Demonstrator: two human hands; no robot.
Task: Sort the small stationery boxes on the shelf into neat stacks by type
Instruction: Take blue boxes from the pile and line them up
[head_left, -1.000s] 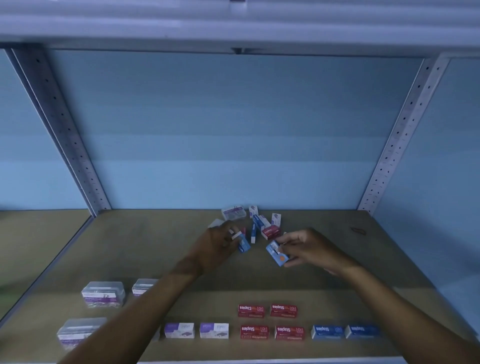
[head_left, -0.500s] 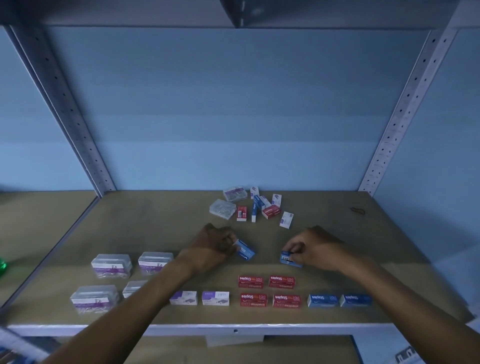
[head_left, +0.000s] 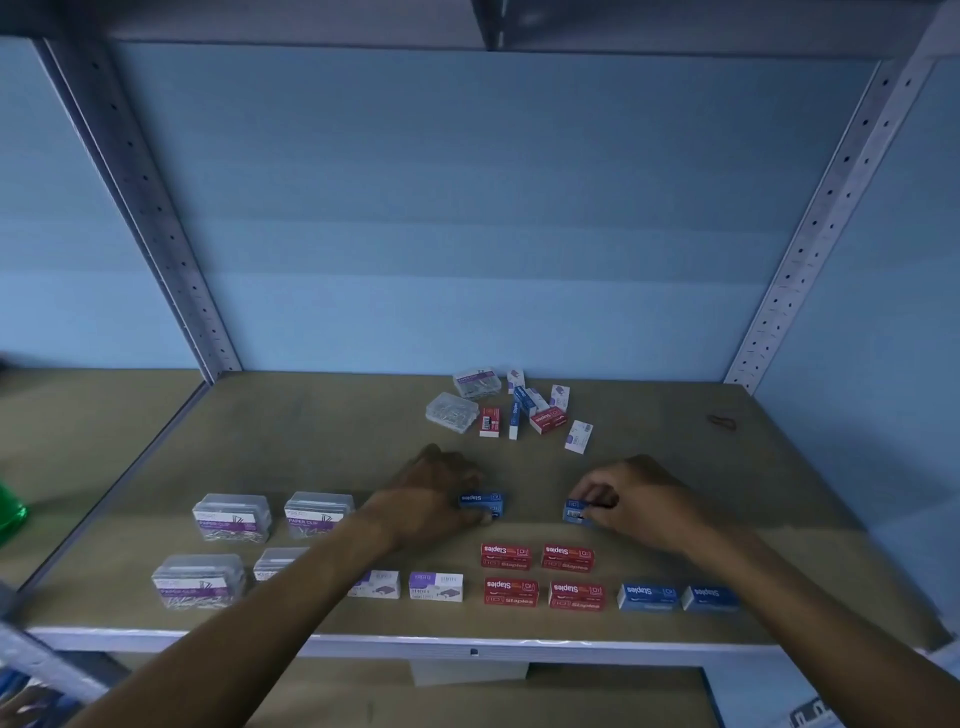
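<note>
While the left hand (head_left: 441, 499) is gripping one blue staples box (head_left: 482, 504) and the right hand (head_left: 631, 501) is pinching another blue box (head_left: 574, 511), sorted rows are sitting along the shelf (head_left: 311, 441) front, an unsorted pile (head_left: 514, 408) behind.

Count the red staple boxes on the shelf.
6: four sorted red boxes in front, two in the back pile. More may be hidden there.

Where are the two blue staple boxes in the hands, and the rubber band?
left blue box (head_left: 482, 503): head view, printed top face.
right blue box (head_left: 573, 510): head view, visible end.
rubber band (head_left: 722, 422): head view, loop's middle.
</note>
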